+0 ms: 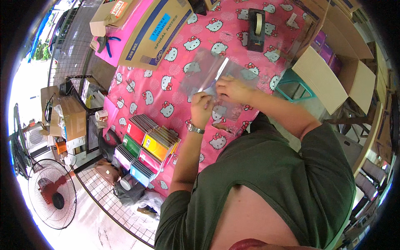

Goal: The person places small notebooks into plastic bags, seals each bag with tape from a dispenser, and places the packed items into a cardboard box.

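Observation:
A see-through plastic bag or sheet [194,79] lies over the pink patterned tablecloth [156,85], light glinting along its fold. At its near edge my left hand [201,109] is closed, fingertips pinching the plastic, a silver watch [196,128] on the wrist. Just to the right and a little farther off, my right hand [233,89] has its fingers bent and pressed together on the same plastic. A small whitish patch shows between the two hands; I cannot make out what it is. Several spiral notebooks [156,145] with coloured covers stand in stacks left of my left forearm.
A large cardboard box [155,35] stands at the far left, beside blue-handled pliers [109,46]. A black tape dispenser [256,31] sits at the back. To the right are an open carton [321,79] and a teal stool [296,85]. A fan [52,193] stands lower left.

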Demonstrator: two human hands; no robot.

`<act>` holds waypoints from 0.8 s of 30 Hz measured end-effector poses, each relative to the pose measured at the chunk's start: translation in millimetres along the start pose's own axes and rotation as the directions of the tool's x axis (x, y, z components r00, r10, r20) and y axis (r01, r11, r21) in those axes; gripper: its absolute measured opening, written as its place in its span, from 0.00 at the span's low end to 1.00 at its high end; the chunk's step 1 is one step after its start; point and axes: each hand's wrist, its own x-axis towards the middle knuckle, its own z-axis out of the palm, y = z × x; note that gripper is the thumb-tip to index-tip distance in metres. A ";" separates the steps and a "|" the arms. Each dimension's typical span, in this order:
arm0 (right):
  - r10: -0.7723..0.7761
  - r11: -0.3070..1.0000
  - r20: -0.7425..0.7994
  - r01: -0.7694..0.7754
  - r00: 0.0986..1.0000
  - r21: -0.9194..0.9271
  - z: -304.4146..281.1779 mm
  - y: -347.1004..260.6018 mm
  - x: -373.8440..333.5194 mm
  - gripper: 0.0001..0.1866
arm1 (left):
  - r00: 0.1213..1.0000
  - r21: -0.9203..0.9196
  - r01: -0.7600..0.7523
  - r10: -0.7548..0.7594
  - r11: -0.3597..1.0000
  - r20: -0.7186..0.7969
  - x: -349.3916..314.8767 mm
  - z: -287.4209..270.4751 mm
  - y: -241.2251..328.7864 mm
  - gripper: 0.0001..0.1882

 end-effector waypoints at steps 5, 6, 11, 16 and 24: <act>0.322 0.946 -0.153 -0.322 0.934 0.027 5.2 -19.8 5.9 0.11 | 0.940 -0.062 0.283 -0.290 0.957 -0.179 -2.8 12.4 -2.8 0.07; 0.297 0.952 -0.208 -0.273 0.932 0.135 2.0 -13.2 6.2 0.10 | 0.937 -0.023 0.309 -0.308 0.951 -0.165 -1.6 12.9 -0.7 0.07; 0.553 0.751 -0.492 -0.147 0.672 0.644 -49.4 84.4 11.6 0.09 | 0.897 0.176 0.440 -0.425 0.880 -0.119 5.7 5.8 19.2 0.08; 0.926 0.362 -0.361 -0.517 0.108 0.776 -44.5 191.2 -31.3 0.10 | 0.932 0.374 0.361 -0.346 0.854 -0.109 26.0 6.8 32.0 0.06; 0.970 0.148 -0.169 0.127 0.175 0.981 -42.8 152.9 -34.4 0.06 | 0.875 -0.060 0.483 -0.481 0.874 0.047 30.6 -4.9 18.4 0.14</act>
